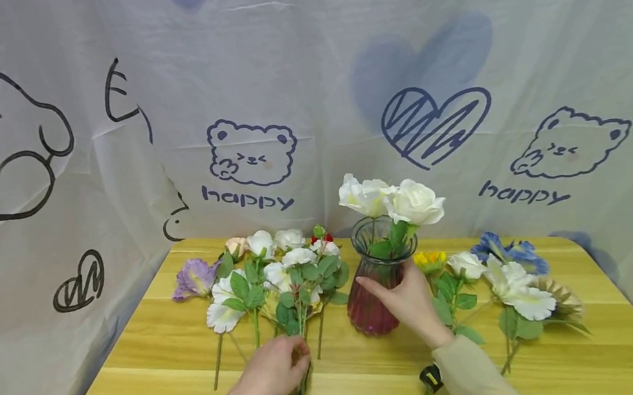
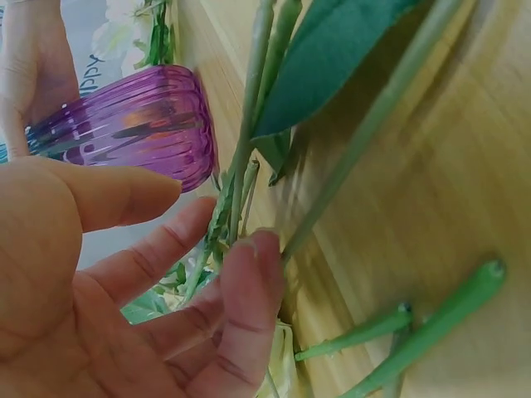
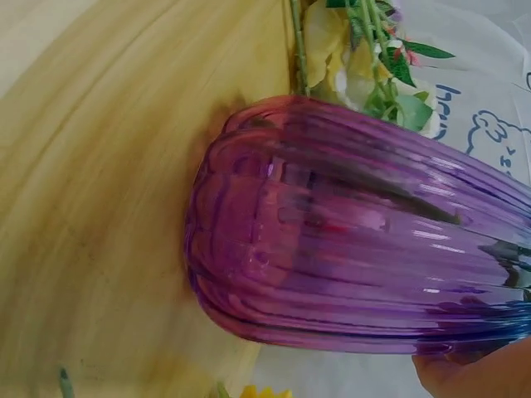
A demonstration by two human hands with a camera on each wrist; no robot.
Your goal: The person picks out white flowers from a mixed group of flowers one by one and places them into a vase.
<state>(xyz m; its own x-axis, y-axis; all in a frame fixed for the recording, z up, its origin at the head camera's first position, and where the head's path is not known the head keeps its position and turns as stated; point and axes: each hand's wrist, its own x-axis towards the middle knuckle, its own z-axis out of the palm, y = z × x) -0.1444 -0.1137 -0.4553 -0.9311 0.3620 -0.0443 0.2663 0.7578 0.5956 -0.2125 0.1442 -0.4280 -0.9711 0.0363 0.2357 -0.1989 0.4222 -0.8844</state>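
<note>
My right hand (image 1: 413,300) grips the neck of a ribbed glass vase (image 1: 372,313), thumb in front and fingers behind. The vase is tinted purple-pink below and bluish-grey at the rim, and its base stands at the tabletop. In it are a white rose (image 1: 418,202) and a ruffled white flower (image 1: 364,195). My left hand (image 1: 271,369) is at the lower stems of the flowers on the left. In the left wrist view its thumb stands apart from the fingers, and the fingertips are right at the green stems (image 2: 249,124).
Left of the vase lie several artificial flowers, among them a purple one (image 1: 195,278) and a white one (image 1: 223,314). To its right are a blue flower (image 1: 525,257), a white lily-like bloom (image 1: 517,288) and a yellow flower (image 1: 430,259). A printed cloth (image 1: 316,93) hangs behind the wooden table (image 1: 138,381).
</note>
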